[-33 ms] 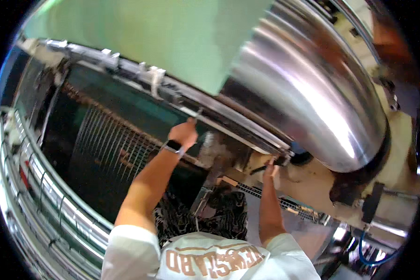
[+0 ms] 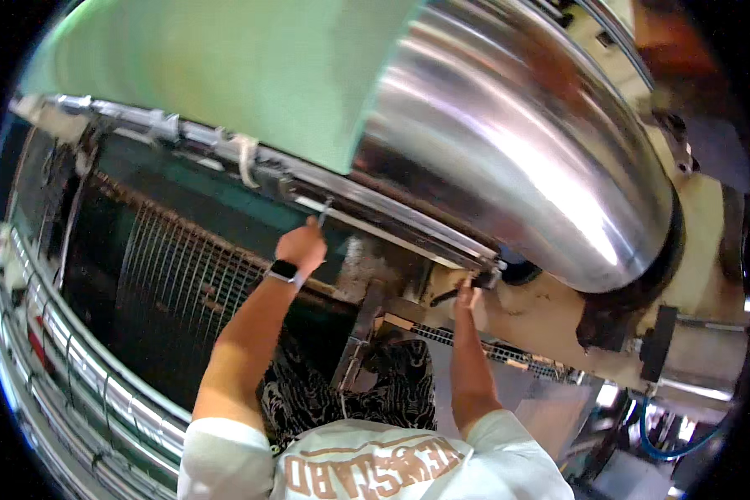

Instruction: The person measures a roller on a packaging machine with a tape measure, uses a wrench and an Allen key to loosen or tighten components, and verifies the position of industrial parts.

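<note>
My left hand, wearing a dark-faced watch, is closed on a thin metal rod that points up against the long metal bar. At the bar's right end, my right hand is closed around a black handle, one end of which sticks out to its left. A small dark block sits just beyond those fingers. Green sheet covers the left part of the large shiny metal roller above the bar; its bare metal shows on the right.
Below the bar lies a dark recess with a metal grille. Curved metal rails run along the left. A cream machine frame and a cylinder-shaped unit stand at right, with a blue hose beneath.
The whole view has shifted, so the roller, bar and both hands appear farther left. Each hand keeps its place along the bar and its hold.
</note>
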Demonstrator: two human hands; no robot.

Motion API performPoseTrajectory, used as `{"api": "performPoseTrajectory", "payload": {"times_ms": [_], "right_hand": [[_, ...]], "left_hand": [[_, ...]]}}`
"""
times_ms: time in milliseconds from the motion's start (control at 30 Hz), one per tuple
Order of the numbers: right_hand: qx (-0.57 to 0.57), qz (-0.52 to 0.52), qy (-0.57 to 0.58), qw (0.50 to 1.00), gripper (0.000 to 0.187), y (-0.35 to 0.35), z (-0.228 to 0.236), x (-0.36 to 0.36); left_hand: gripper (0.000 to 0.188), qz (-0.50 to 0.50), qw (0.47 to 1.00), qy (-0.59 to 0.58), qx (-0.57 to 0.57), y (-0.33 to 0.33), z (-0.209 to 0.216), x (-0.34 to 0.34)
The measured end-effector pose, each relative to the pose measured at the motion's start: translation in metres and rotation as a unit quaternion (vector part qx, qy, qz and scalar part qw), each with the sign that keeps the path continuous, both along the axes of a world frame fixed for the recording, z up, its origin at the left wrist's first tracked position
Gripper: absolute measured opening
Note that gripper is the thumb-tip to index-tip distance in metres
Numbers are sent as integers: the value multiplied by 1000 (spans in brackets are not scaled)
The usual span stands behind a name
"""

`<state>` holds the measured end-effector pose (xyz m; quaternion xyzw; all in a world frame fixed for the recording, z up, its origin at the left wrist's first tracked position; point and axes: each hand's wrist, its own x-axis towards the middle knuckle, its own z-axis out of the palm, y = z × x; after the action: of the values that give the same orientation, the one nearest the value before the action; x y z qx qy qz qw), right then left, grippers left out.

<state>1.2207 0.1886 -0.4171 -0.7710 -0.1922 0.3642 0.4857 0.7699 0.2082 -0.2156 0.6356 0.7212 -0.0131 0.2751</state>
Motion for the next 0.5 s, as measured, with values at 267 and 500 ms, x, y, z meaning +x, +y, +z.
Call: {"api": "performPoseTrajectory", "payload": {"times_ms": [267,500], "right_hand": [[-130,298,-388,862,30,21,-20,31],[14,179,-93,979,26,21,-20,38]], "left_hand": [[31,-8,999,35,33,1,-9,9],[34,6,1000,13,-13,4,-6,13]]}}
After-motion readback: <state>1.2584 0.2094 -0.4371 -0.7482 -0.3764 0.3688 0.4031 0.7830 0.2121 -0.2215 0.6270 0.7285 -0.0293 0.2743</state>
